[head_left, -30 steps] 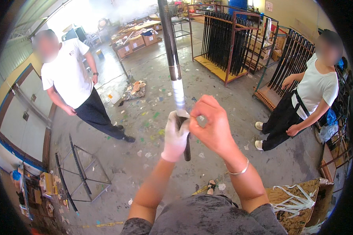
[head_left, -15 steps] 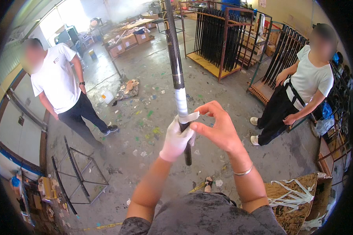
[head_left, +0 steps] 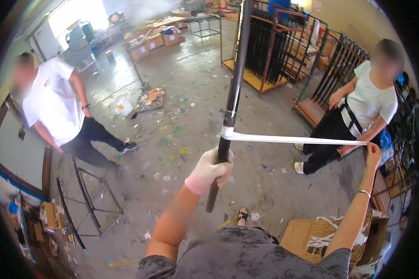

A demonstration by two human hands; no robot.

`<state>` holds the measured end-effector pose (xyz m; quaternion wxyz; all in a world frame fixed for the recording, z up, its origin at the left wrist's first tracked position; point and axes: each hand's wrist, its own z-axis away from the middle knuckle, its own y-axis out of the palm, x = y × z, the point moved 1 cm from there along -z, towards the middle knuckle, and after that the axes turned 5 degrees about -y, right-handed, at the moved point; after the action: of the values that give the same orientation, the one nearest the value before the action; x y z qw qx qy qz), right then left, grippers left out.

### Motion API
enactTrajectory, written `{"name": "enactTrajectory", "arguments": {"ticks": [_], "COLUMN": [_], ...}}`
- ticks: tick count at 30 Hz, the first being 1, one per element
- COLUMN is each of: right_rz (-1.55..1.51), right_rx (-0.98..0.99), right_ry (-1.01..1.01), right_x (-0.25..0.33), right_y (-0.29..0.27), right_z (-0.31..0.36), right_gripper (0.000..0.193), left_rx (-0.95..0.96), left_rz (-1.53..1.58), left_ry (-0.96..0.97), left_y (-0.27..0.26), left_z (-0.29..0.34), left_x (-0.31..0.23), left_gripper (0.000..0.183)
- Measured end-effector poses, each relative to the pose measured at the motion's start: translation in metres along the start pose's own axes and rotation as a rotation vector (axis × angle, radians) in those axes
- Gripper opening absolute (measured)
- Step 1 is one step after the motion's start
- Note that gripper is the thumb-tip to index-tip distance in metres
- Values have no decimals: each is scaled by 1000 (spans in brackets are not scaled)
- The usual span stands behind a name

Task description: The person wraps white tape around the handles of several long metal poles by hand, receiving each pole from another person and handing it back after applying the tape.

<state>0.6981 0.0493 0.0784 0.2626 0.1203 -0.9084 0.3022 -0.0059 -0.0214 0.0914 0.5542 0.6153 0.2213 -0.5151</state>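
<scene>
My left hand [head_left: 208,171], in a white glove, is closed around the lower part of a long black shaft [head_left: 237,79] with a woven, glossy surface. The shaft stands nearly upright, leaning a little right at its top, and its bare lower end pokes out below my fist. Just above that hand, a short band of white tape is wrapped on it. From there a strip of white tape [head_left: 295,138] runs taut to the right. Its far end is pinched in the fingers of my bare right hand [head_left: 373,153], held far out with the arm stretched.
A person [head_left: 56,102] stands at left, another [head_left: 375,93] at right, behind the tape. Racks of black shafts [head_left: 258,46] fill the back right. A metal frame [head_left: 91,200] sits lower left; a cardboard box [head_left: 300,237] holding white tape scraps sits lower right.
My right hand has pulled the tape away from the shaft, far to the right. Less white wrapping remains on the shaft. The shaft's top has tilted right, and my left hand sits slightly lower.
</scene>
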Motion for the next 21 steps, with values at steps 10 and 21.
{"name": "enactTrajectory", "arguments": {"ticks": [10,21], "right_rz": [-47,77], "right_rx": [-28,-14], "right_ry": [213,138], "right_x": [45,18], "right_y": [-63,-101], "right_z": [53,28], "right_gripper": [19,20], "left_rx": [189,26], "left_rz": [76,94], "left_ry": [279,304], "left_y": [22,20], "left_z": [-36,-38], "left_x": [4,0], "left_gripper": [43,26]}}
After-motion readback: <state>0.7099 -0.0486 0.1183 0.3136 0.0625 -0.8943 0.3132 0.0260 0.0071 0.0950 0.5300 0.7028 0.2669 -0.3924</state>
